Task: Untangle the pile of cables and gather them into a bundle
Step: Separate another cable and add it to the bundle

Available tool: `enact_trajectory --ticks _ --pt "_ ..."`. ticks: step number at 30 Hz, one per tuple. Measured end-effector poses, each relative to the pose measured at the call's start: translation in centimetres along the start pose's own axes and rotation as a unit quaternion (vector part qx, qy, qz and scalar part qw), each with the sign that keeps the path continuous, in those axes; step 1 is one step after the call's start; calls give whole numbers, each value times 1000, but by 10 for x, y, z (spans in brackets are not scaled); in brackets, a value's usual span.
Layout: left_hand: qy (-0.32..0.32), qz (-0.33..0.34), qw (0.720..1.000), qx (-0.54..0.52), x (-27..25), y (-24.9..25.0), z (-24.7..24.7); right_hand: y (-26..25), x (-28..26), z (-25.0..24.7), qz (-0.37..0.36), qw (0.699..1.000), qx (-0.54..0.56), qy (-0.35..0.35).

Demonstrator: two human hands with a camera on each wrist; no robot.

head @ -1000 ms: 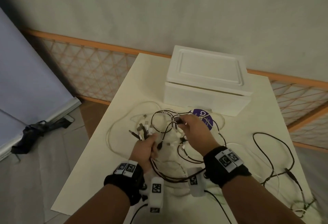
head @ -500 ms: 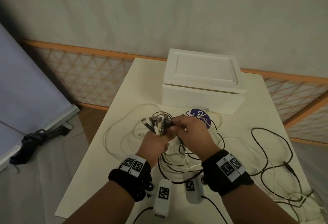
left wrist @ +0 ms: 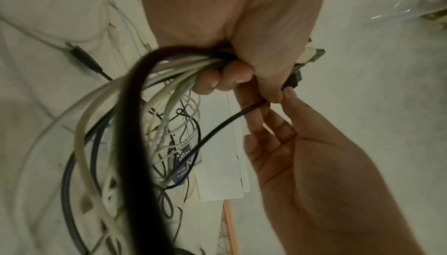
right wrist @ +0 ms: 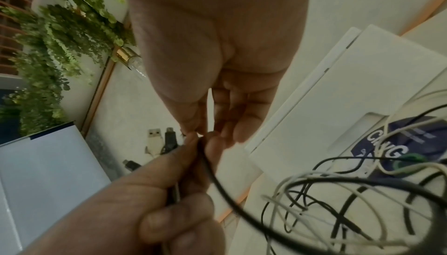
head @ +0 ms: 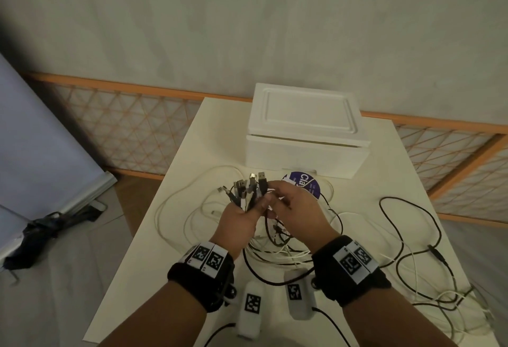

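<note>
My left hand (head: 245, 210) is raised over the table and grips a bunch of black and white cables just below their plug ends (head: 248, 188), which stick upward. In the left wrist view the left hand (left wrist: 229, 75) is a fist around the white and black strands (left wrist: 169, 68). My right hand (head: 270, 200) is pressed against the left thumb and pinches a thin black cable (right wrist: 217, 179) between thumb and fingertips (right wrist: 193, 136). The rest of the cables (head: 275, 247) hang in tangled loops down to the table below both hands.
A white foam box (head: 305, 137) stands at the back of the cream table (head: 192, 154), with a purple round label (head: 309, 185) in front of it. Loose black and white cables (head: 412, 225) sprawl to the right edge. Two white tagged modules (head: 251, 308) hang under my wrists.
Both hands have lifted off the table. The plug ends now stand upright in the left fist, and the right hand has brought its black cable against the bunch.
</note>
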State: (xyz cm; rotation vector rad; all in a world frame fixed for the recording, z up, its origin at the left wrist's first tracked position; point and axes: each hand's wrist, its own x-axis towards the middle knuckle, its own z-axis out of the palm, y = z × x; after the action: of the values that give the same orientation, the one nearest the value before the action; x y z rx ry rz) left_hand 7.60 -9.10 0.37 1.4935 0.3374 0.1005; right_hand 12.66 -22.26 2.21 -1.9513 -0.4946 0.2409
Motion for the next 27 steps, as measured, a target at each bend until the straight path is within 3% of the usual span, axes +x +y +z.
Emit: enact_trajectory --ticks 6,12,15,18,22,27 --pt "34 -57 989 -133 1 11 -1 3 -6 0 104 982 117 -103" --pt "39 -62 970 -231 5 22 -13 6 -10 -13 36 978 -39 -203" --pt "9 -65 971 -230 2 20 -12 3 -8 -9 6 979 -122 -164" --pt "-28 -69 980 -185 -1 14 -7 -7 -7 -7 -35 988 -84 -124" --pt "27 -52 975 -216 3 20 -11 -18 -9 -10 -69 978 -111 -165" --pt "130 -81 925 -348 17 20 -50 4 -9 -48 -3 972 -197 -128"
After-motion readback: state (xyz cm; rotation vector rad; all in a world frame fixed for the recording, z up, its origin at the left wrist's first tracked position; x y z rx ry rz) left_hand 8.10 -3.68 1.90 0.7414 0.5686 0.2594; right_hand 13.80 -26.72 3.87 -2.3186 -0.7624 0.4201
